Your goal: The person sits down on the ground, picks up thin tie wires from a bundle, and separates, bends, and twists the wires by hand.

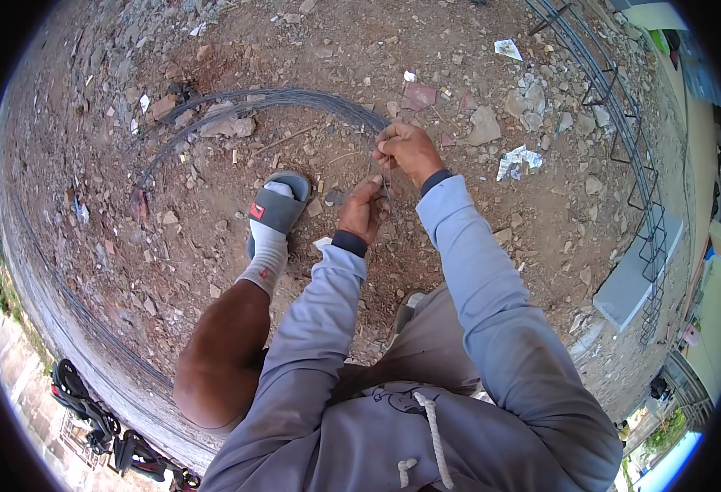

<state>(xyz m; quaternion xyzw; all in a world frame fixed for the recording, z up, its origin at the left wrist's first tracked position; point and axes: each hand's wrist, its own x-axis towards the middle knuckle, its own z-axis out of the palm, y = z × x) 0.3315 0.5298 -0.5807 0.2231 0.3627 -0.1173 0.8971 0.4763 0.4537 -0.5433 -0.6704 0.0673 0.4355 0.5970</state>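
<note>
A long curved bundle of thin grey wire [295, 98] lies over the stony ground, and its right end reaches my right hand [409, 153]. The fingers of that hand are pinched together at the bundle's end, closed on the wire. Just below and to the left, my left hand [361, 211] is closed too, thumb against fingers. Thin strands show between the two hands, but what exactly the left fingertips hold is too fine to make out. The hands are close together and apart from each other.
Rubble and stones [485, 125] cover the ground. A long rebar cage [635, 156] curves down the right side beside a grey slab [627, 283]. My sandalled foot [278, 209] stands left of my hands. Motorbikes [90, 406] are at the lower left.
</note>
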